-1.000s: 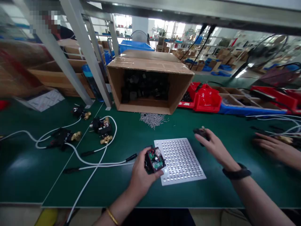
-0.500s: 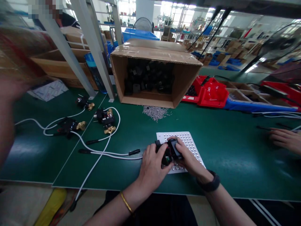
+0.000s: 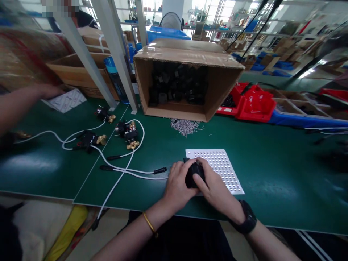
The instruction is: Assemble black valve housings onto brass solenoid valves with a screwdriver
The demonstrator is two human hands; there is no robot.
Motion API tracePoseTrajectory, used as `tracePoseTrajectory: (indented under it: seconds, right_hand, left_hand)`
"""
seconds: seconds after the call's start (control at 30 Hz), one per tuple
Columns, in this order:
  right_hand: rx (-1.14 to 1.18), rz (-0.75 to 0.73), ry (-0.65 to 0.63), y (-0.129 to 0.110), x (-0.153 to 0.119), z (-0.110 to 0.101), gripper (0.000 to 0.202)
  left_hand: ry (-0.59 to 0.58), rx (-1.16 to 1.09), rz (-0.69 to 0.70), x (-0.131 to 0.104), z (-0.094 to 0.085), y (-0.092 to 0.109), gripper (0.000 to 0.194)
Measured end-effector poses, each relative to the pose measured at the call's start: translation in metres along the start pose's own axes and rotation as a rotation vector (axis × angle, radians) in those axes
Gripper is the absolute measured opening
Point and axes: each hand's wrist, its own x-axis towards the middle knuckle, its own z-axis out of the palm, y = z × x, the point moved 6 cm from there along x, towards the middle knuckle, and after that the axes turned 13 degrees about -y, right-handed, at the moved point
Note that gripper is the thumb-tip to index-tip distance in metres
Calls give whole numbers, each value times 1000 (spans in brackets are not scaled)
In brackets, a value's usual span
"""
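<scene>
Left hand (image 3: 178,183) and right hand (image 3: 214,185) both clasp small black plastic part (image 3: 193,175) over perforated plate (image 3: 223,168); likely light, rigid; best gripped by sides.

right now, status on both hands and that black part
Left hand and right hand both clamped on black module. Module sits at near edge of perforated plate. White cable lies just left, clear.
</scene>
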Motion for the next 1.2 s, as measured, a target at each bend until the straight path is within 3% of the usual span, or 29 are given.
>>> tracePoseTrajectory:
  seconds: [0.13,0.23,0.33,0.43,0.5,0.67,0.8,0.87,0.97,1.0,1.03,1.1,1.13,1.2]
  right_hand:
    - [430,28,-105,5,0,13,48]
    - [604,67,-100,7,0,23,45]
    - [601,91,-39,6,0,28,48]
    - [557,120,-15,5,-2,31,50]
    - [520,136,-6,4,-3,31,49]
    - [500,154,34,0,-3,33,47]
    - [663,138,69,-4,-2,40,44]
    - [859,178,47,-1,-4,46,41]
    - [1159,227,-39,7,-13,46,37]
    - [1193,217,-70,9,-16,41,37]
    - [1170,187,-89,11,-19,32,37]
    - [938,96,-73,13,-22,9,38]
    - [747,46,-31,12,-22,-3,41]
    - [298,-75,107,7,-16,-23,44]
  left_hand:
    - [52,-256,-24,-9,-20,-18,68]
    - [-80,-454,26,-11,-29,-24,84]
    - [-182,-645,28,-6,-36,-24,72]
    - [-127,-669,-59,-2,-40,-24,42]
    - [-88,-671,-63,-1,-39,-23,32]
    - [-79,-722,-61,-3,-35,-26,29]
    - [-99,-690,-68,2,-36,-24,35]
    - [-155,-626,-31,3,-36,-18,46]
    - [-267,-322,-21,-4,-43,-8,87]
    - [-280,-157,-75,-7,-50,-9,90]
    - [-269,20,-162,-10,-61,-12,78]
    - [-152,328,-344,-14,-95,-18,39]
    - [-48,434,-395,-13,-115,-17,29]
    - [237,558,-371,-4,-153,-8,33]
